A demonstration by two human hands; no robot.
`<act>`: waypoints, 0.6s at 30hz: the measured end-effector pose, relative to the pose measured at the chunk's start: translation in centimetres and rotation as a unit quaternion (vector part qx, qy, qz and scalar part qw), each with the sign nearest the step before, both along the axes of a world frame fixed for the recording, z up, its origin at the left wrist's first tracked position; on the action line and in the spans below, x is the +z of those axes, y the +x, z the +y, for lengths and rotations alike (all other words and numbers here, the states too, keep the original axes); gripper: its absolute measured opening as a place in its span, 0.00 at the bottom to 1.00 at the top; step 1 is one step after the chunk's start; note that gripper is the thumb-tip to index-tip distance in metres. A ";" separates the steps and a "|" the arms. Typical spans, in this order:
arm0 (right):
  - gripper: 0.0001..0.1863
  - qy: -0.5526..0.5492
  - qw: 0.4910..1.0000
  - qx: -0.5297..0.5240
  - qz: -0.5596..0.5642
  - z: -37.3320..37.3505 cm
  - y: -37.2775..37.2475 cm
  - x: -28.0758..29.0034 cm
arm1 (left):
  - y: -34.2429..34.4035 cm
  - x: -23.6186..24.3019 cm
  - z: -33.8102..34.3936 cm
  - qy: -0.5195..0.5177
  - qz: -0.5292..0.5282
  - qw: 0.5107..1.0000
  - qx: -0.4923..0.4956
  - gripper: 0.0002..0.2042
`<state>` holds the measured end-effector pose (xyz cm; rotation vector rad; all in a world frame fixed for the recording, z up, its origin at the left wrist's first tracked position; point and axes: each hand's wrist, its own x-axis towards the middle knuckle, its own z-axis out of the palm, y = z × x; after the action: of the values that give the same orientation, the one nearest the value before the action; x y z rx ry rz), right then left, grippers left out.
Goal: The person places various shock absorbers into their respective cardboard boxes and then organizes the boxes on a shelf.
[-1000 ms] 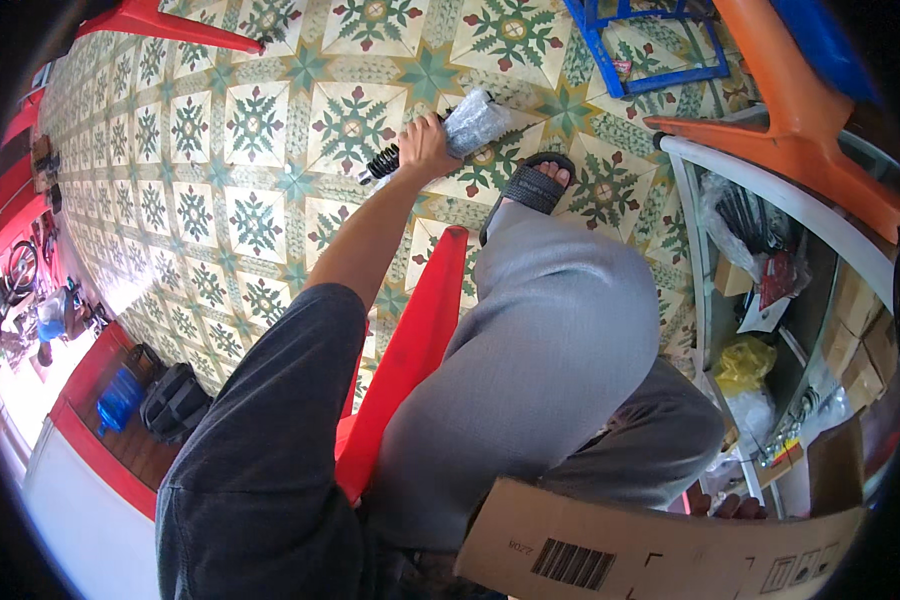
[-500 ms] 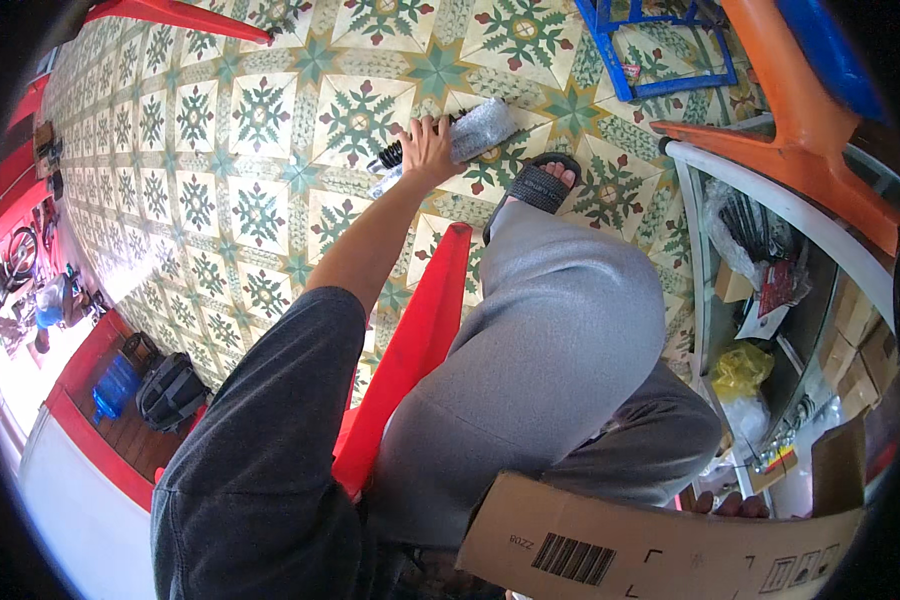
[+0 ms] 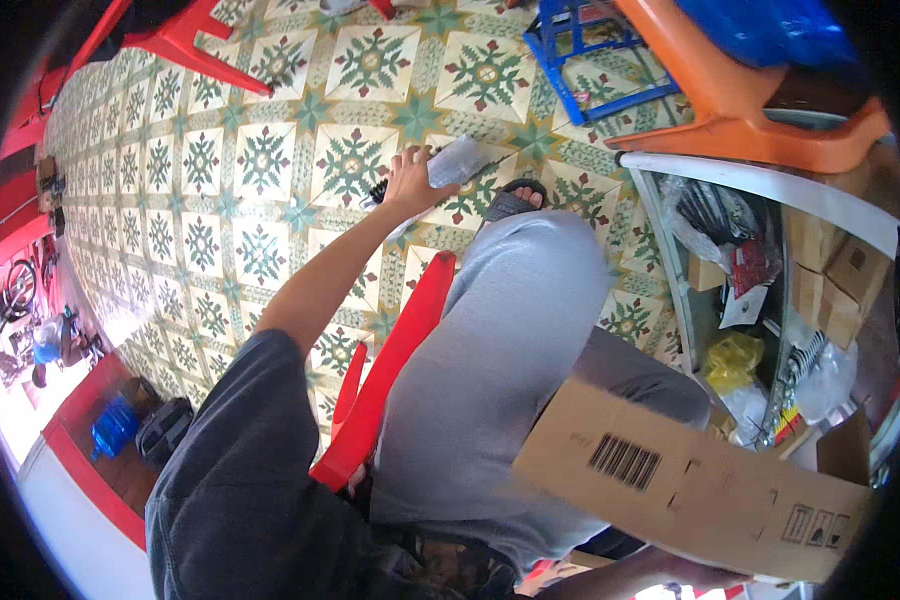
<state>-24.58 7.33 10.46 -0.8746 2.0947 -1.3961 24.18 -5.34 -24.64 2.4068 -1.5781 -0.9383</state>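
My left hand (image 3: 410,187) reaches down to the floor, its fingers and thumb closed around a bubble-wrapped shock absorber (image 3: 457,163). The clear wrap sticks out past the thumb, and a piece of black coil spring shows on the other side of the fingers. At the lower right, a brown cardboard box (image 3: 695,495) with a barcode is tilted beside my thigh, one flap raised. My right hand (image 3: 690,572) grips this box from below at its near edge; most of its fingers are hidden.
A red plastic stool (image 3: 390,380) stands by my leg. On the right are an orange chair (image 3: 740,125), a blue plastic stool (image 3: 580,75), and a shelf case (image 3: 660,270) with bagged parts and small boxes. A red chair (image 3: 205,45) stands far left on the tiled floor.
The cardboard box has risen and tilted. My right hand, earlier showing fingertips at its far side, now shows at its near edge. My left hand stays on the wrapped part; the view has shifted.
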 end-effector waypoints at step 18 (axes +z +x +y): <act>0.16 0.058 0.938 0.323 0.108 -10.7 10.2 3.8 | -8.8 46.2 -6.3 -0.490 0.313 0.703 -0.409 0.33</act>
<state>-14.34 -3.38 14.26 -1.5423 1.7561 -0.8473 15.43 -11.59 21.53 0.5415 -2.0246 -0.5760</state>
